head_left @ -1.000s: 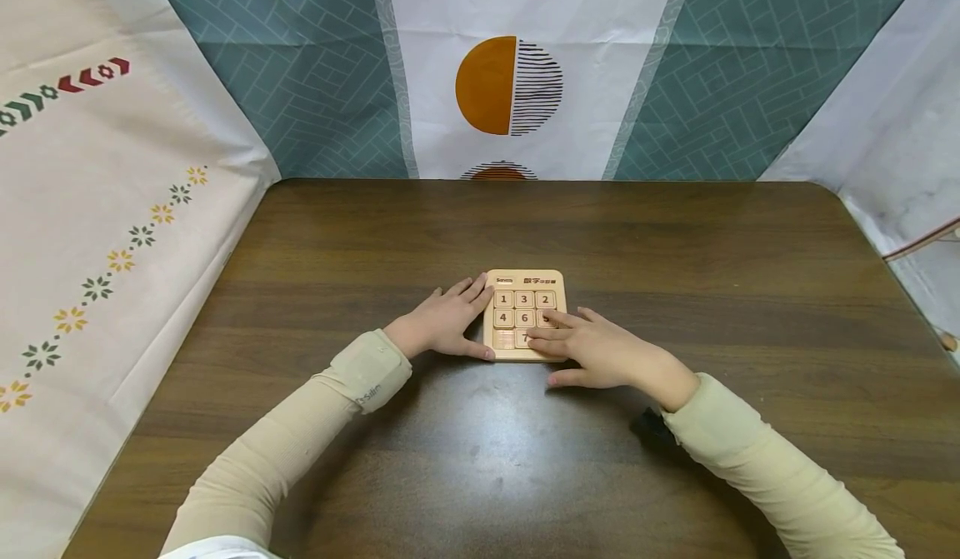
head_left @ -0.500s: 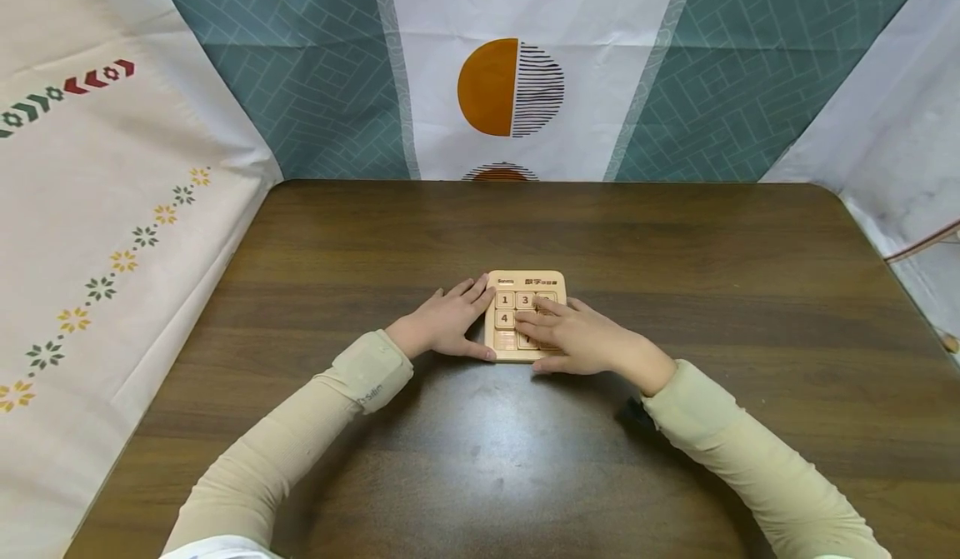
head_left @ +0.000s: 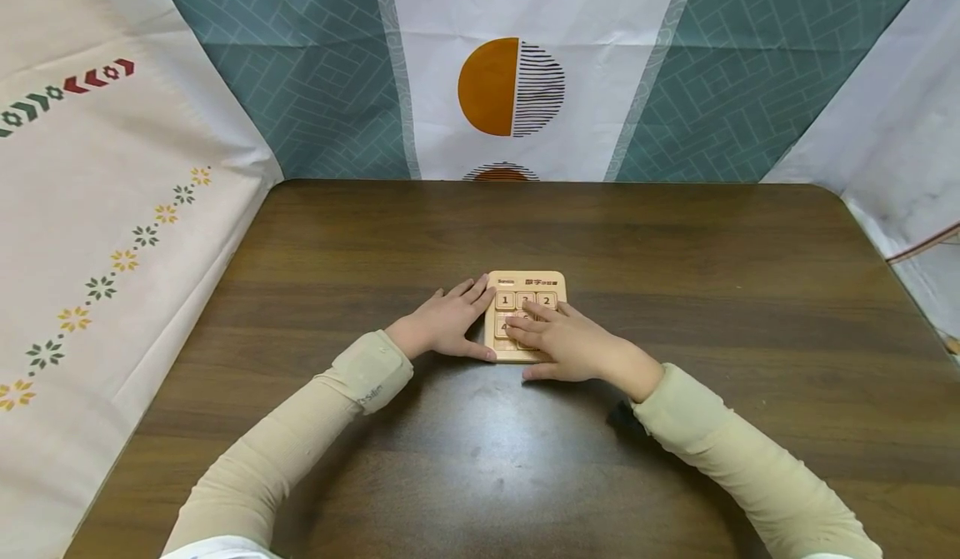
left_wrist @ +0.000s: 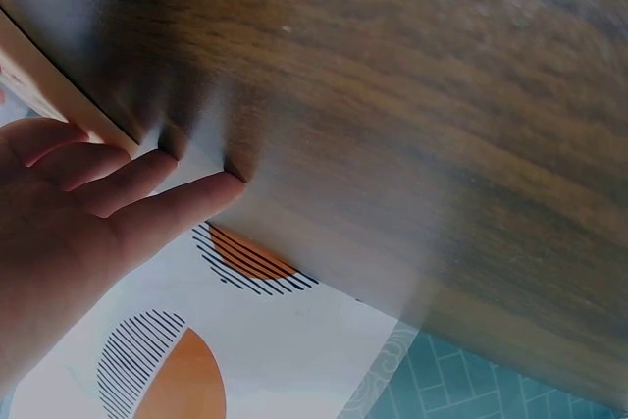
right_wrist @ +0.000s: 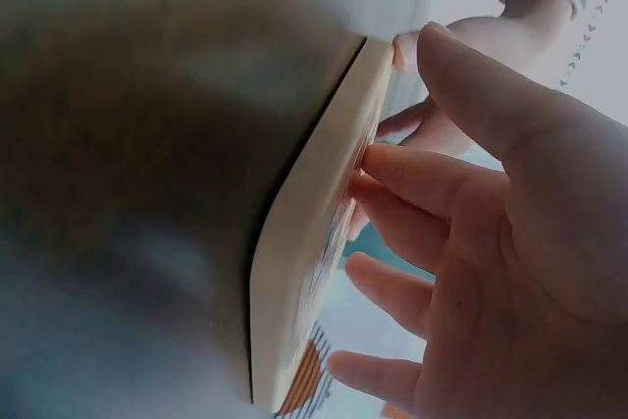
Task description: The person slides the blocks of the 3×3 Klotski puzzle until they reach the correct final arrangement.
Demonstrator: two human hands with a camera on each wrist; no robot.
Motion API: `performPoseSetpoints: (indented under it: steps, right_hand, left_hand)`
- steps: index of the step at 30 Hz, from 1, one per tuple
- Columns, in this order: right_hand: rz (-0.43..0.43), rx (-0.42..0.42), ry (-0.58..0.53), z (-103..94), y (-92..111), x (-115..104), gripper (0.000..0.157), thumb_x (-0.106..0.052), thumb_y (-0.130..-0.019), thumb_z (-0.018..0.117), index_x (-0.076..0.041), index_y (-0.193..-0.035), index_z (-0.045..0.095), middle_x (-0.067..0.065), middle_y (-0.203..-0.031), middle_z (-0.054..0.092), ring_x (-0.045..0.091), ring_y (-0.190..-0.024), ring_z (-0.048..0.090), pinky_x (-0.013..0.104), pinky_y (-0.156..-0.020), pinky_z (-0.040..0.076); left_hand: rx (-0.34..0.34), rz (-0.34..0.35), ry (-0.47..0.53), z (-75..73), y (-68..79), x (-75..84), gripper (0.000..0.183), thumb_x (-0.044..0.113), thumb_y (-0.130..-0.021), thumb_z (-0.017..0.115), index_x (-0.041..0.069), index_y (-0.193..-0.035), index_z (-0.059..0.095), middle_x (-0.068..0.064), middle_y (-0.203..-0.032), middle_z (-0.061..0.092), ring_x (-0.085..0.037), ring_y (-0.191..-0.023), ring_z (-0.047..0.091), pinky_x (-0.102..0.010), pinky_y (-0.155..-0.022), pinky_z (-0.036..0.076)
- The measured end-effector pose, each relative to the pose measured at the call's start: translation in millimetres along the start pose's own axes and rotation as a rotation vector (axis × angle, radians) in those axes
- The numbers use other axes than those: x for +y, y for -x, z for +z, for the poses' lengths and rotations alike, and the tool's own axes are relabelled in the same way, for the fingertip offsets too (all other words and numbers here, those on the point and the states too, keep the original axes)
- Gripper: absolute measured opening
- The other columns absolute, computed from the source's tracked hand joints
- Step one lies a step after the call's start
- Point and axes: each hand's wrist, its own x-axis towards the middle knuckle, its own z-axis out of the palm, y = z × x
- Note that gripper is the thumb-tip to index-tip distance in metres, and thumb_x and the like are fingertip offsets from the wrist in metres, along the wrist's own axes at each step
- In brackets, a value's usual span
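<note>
The wooden number sliding puzzle [head_left: 519, 281] lies flat on the brown desk [head_left: 480, 459], just right of center in the head view's frame. The left hand [head_left: 447, 319] rests at its left edge, fingers and thumb spread. The right hand [head_left: 573, 346] reaches over from the lower right, fingers extended and apart, with index and middle fingertips touching the numbered face. Tiles 1 [head_left: 505, 300] and 2 [head_left: 547, 300] show clearly; the fingers partly cover others. A teal-and-white cloth [head_left: 315, 67] printed with orange circles hangs across the top of the frame.

Tile 4 [head_left: 501, 331] lower, right hand [head_left: 572, 347] farther left
</note>
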Motion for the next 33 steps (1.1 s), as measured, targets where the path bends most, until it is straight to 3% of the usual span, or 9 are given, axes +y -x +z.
performPoseSetpoints:
  steps: [11,27,33]
  right_hand:
    - [-0.045,0.021,0.027,4.5,9.3,-9.6,0.066,-0.047,-0.087,0.055,-0.012,-0.140,0.038,0.003,-0.145,0.033,0.029,-0.135,0.020,0.059,-0.100,0.020]
    - [0.086,0.048,-0.023,0.6,17.6,12.2,0.066,-0.047,-0.087,0.056,-0.011,-0.140,0.039,0.005,-0.145,0.033,0.030,-0.135,0.018,0.060,-0.100,0.017]
    - [0.069,0.051,-0.030,2.1,11.5,10.4,0.064,-0.046,-0.087,0.055,-0.011,-0.139,0.040,0.005,-0.145,0.032,0.031,-0.135,0.019,0.061,-0.099,0.018]
  left_hand:
    - [0.011,0.007,-0.008,-0.1,1.6,0.1,0.104,0.069,-0.074,0.055,0.007,-0.147,0.013,-0.012,-0.151,0.002,-0.031,-0.136,0.013,-0.059,-0.097,0.026]
    - [0.008,0.006,-0.020,-0.1,2.1,1.3,0.104,0.069,-0.074,0.054,0.007,-0.147,0.013,-0.012,-0.152,0.002,-0.030,-0.137,0.012,-0.058,-0.097,0.026]
    - [0.014,0.010,-0.020,1.0,1.4,0.2,0.104,0.069,-0.074,0.055,0.007,-0.147,0.014,-0.012,-0.151,0.003,-0.031,-0.136,0.013,-0.058,-0.097,0.027]
